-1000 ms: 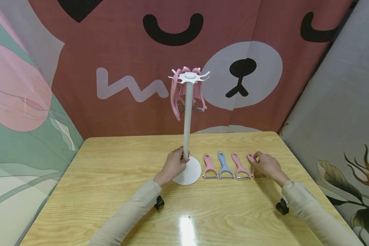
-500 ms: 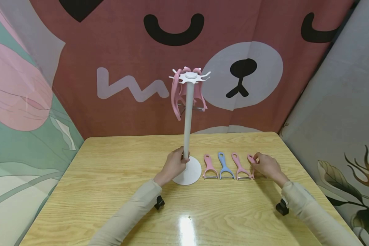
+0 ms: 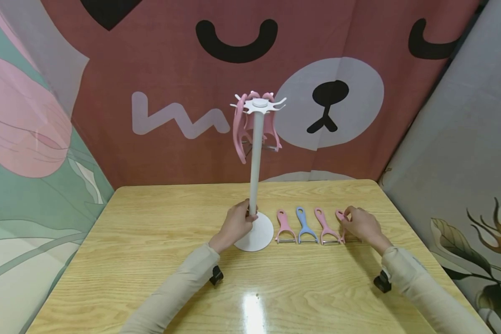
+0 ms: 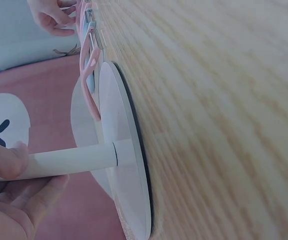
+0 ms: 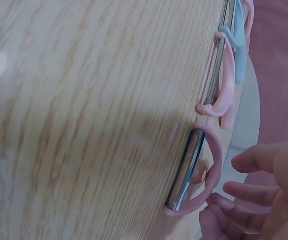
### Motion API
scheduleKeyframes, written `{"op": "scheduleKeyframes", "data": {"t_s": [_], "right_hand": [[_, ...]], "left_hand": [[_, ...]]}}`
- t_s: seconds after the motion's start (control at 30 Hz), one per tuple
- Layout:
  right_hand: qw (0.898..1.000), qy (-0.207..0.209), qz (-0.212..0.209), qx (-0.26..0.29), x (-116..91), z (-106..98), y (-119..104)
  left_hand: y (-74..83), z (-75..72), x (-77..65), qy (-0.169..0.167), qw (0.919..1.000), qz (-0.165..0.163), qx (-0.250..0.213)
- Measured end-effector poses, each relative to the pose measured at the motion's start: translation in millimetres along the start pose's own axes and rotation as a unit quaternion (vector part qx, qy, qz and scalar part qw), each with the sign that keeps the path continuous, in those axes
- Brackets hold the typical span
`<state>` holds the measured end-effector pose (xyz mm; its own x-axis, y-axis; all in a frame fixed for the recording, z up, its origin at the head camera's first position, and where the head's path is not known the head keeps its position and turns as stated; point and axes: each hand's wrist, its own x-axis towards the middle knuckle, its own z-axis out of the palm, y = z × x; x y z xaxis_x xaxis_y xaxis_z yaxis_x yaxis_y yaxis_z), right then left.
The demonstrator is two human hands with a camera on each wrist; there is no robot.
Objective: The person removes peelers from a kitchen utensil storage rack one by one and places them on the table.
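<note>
My left hand (image 3: 235, 220) grips the white pole (image 3: 256, 157) of an upright stand just above its round base (image 4: 126, 165), thumb on one side and fingers on the other. Pink peelers (image 3: 239, 130) hang from the stand's hooks on the left and back. My right hand (image 3: 363, 225) is at the handle of the rightmost pink peeler (image 5: 214, 160), which lies on the table. In the right wrist view, a gap shows between its thumb and loosely bent fingers. Part of that handle is hidden.
Left of that peeler, a pink peeler (image 3: 325, 227), a blue peeler (image 3: 305, 225) and another pink peeler (image 3: 283, 225) lie in a row, handles toward the back. All rest on a wooden table (image 3: 158, 222). A printed curtain (image 3: 171, 157) hangs behind the table.
</note>
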<state>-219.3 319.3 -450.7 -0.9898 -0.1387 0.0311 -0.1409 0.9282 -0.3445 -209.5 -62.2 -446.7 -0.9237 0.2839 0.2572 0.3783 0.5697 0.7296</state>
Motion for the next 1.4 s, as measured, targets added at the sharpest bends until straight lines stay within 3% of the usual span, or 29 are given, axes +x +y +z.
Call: {"op": "scheduleKeyframes", "data": {"t_s": [0.23, 0.53, 0.93, 1.4], "right_hand": [[0.999, 0.034, -0.002, 0.022, 0, -2, -9], [0.995, 0.092, -0.037, 0.032, 0, -4, -27], [0.989, 0.109, -0.086, 0.056, 3, 3, -42], [0.986, 0.097, -0.108, 0.081, 8, 10, -61]], "left_hand": [[-0.3, 0.4, 0.6, -0.002, 1.0000, -0.002, -0.003], [0.5, -1.1, -0.8, -0.009, 0.9998, -0.010, -0.011], [0.5, -1.7, -2.1, -0.006, 1.0000, -0.001, 0.008], [-8.4, -5.9, -7.9, 0.013, 0.9997, 0.017, 0.007]]}}
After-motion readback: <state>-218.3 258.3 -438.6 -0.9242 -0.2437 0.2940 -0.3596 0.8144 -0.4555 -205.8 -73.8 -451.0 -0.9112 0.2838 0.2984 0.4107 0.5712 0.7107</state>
